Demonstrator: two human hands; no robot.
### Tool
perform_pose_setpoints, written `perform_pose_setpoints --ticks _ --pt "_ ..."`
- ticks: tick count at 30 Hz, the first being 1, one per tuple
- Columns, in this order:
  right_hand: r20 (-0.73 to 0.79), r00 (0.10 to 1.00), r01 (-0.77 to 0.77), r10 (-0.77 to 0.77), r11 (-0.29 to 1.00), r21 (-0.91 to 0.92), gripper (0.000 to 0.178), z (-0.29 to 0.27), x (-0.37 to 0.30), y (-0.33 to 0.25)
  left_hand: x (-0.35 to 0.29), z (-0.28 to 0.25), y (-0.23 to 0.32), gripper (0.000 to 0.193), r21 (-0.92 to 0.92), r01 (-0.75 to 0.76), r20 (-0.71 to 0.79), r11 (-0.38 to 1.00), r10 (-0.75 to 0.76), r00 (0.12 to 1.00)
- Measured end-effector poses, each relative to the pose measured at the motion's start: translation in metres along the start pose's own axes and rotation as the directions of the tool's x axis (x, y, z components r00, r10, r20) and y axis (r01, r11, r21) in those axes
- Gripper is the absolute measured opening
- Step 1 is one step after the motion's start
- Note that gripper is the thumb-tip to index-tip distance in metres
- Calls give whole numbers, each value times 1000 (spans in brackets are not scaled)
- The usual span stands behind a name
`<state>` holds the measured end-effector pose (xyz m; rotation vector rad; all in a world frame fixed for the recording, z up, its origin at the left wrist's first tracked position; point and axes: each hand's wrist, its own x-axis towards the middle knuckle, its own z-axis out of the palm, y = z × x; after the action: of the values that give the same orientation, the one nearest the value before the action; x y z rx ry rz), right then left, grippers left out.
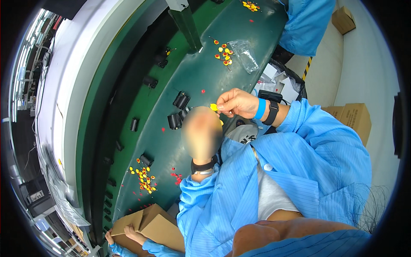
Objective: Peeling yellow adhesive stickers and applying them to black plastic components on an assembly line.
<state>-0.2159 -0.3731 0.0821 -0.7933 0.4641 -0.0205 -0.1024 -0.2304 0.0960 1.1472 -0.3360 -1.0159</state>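
Note:
My right hand (236, 103), with a blue band and a black watch on its wrist, pinches a small yellow piece (213, 106) between thumb and fingertips over the near edge of the green belt (201, 73). My left hand (201, 133) is raised just below and left of it, close to the yellow piece. It shows only as a blur above a black wrist strap (203, 166), so its fingers cannot be made out. Several small black parts (180, 109) lie on the belt just left of both hands.
Piles of small yellow and red pieces (145, 176) (224, 53) lie on the belt, beside a clear plastic bag (245, 53). Another person's hands (128, 233) hold a cardboard box (158, 225) at lower left. A person in a blue coat (306, 23) stands at top right. Cardboard boxes (355, 120) sit on the floor.

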Motion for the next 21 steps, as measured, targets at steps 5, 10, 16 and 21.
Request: perform_pose_setpoints --ticks 5,10,16,21 --pt "23 1000 -13 14 999 -53 12 12 0 7 -11 -8 0 6 -30 -10 -49 1000 9 999" --pt "400 910 -227 108 938 263 10 28 2 13 -25 -40 3 3 -5 17 -86 1000 -18 996" --pt "272 959 -126 72 974 188 10 7 1 13 -115 -144 -14 3 201 76 -461 977 25 887" --pt "230 936 -276 266 961 12 11 26 29 30 -183 -281 -117 7 400 325 -783 857 135 607"
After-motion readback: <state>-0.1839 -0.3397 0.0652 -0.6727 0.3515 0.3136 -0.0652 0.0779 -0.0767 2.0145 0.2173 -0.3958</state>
